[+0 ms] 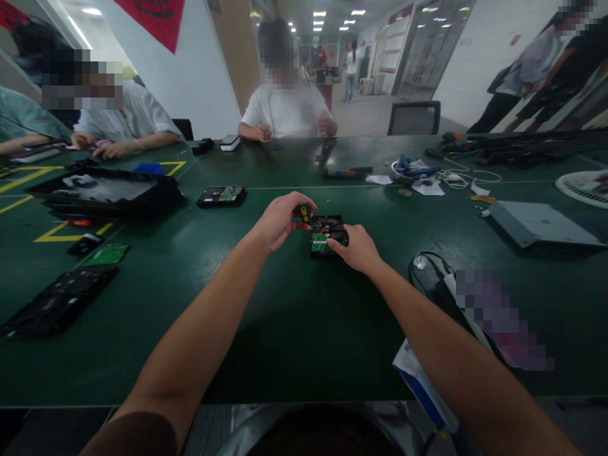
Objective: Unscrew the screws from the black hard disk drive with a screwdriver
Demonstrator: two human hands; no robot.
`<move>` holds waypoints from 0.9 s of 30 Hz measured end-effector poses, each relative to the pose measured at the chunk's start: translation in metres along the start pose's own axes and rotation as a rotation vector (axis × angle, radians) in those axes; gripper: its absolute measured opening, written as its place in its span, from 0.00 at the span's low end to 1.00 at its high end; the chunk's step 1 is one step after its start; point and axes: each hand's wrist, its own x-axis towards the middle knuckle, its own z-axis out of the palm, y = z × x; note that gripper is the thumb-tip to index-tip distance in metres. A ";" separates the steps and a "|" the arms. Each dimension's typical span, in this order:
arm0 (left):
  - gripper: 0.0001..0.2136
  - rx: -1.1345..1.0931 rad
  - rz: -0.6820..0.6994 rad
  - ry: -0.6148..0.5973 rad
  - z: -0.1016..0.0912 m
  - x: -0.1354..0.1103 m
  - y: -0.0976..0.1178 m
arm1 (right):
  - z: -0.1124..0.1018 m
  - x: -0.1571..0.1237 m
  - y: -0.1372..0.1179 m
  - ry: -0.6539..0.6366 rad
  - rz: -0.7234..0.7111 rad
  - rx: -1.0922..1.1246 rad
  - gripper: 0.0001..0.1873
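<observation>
A hard drive [318,244] with a green circuit board lies on the green table in front of me. My right hand [360,248] grips its right side, with the thumb resting over the board. My left hand [281,223] is closed round a small black-and-yellow object [304,213], which looks like the handle of a hand tool. It is held at the upper left edge of the drive. The tool's lower end is hidden. Behind the green board shows a dark part [327,222] of the same unit.
Another hard drive [221,196] lies to the left, near a black tray [109,193]. A loose green board [107,254] and a black casing [59,299] are at far left. A grey metal box [546,225], cables [456,178] and a screwdriver-like tool [346,173] lie right and back. People sit opposite.
</observation>
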 end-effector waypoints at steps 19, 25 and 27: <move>0.07 0.055 0.021 0.018 -0.002 0.002 -0.001 | -0.002 0.000 -0.002 -0.016 0.002 -0.006 0.31; 0.09 0.176 0.025 -0.020 0.001 -0.004 0.006 | 0.000 0.001 0.000 -0.010 0.000 0.003 0.32; 0.11 0.164 0.009 -0.033 0.003 -0.005 0.007 | -0.001 0.001 0.000 -0.014 0.001 0.006 0.32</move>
